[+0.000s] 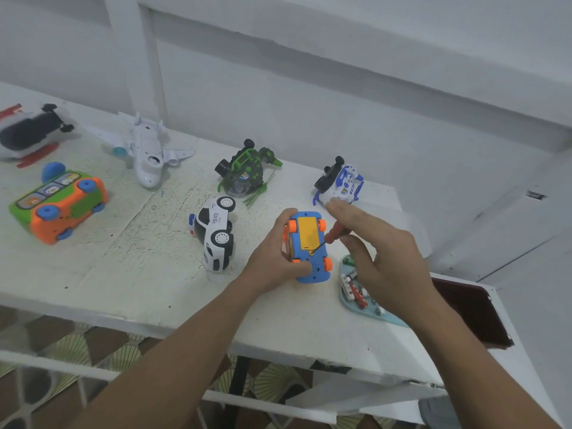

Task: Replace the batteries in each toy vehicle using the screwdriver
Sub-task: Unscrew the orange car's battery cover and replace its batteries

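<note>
Blue car point(312, 267), underside up over the table point(154, 274), is gripped by the left hand point(272, 252). The right hand point(383, 252) pinches the screwdriver point(332, 232), its tip at the yellow cover point(307, 232) screw. Judged step: turning that screw, which calls for a seated tip, steady pressure and a still car.

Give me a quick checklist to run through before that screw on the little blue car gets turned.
1. The blue car lies upside down with its yellow battery cover facing up: ok.
2. The left hand grips the car by its sides: ok.
3. The right hand holds the screwdriver by its red handle: ok.
4. The screwdriver tip meets the cover's lower edge: ok.
5. The tip is seated in the screw head: cannot tell, too small.
6. The batteries wait on the tray beside the car: ok.
</note>
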The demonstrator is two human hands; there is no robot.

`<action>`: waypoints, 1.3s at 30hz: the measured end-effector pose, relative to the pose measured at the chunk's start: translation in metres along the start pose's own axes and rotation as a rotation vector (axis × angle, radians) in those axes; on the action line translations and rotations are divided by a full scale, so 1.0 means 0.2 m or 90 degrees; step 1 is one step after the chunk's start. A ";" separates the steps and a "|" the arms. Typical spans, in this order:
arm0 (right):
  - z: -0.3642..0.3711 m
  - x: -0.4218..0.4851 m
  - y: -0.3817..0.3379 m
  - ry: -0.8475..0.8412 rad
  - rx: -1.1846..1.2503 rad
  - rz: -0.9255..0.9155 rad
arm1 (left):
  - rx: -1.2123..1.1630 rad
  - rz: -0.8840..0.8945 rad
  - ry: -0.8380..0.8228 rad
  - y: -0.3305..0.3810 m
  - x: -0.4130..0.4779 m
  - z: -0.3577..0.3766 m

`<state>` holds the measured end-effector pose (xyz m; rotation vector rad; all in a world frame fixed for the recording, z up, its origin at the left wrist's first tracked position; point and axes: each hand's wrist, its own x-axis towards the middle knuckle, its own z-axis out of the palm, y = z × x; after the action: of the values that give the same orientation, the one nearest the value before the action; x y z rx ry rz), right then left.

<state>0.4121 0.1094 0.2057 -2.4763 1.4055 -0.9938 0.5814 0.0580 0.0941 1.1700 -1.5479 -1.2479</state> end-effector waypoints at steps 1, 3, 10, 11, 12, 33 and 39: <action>0.00 0.00 0.00 -0.013 0.016 0.002 | -0.003 0.003 0.000 0.00 0.00 0.00; 0.01 0.01 0.00 -0.015 0.050 0.016 | -0.009 0.004 -0.002 0.01 0.00 0.00; 0.05 0.03 -0.03 0.034 0.123 0.090 | -0.011 -0.004 -0.010 0.01 -0.01 0.00; 0.05 0.03 -0.03 0.045 0.100 0.080 | -0.010 -0.004 -0.010 0.02 -0.01 -0.01; 0.05 0.03 -0.03 0.056 0.080 0.068 | -0.011 -0.002 -0.008 0.01 0.00 -0.01; 0.31 -0.23 0.06 0.246 0.261 0.048 | -0.005 -0.024 -0.020 0.02 -0.01 -0.01; 0.48 -0.35 0.10 0.313 0.272 0.043 | -0.005 -0.027 -0.018 0.02 0.00 -0.01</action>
<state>0.4317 0.1346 0.0893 -1.9397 1.2018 -1.7570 0.5829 0.0587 0.0984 1.1903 -1.5444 -1.3037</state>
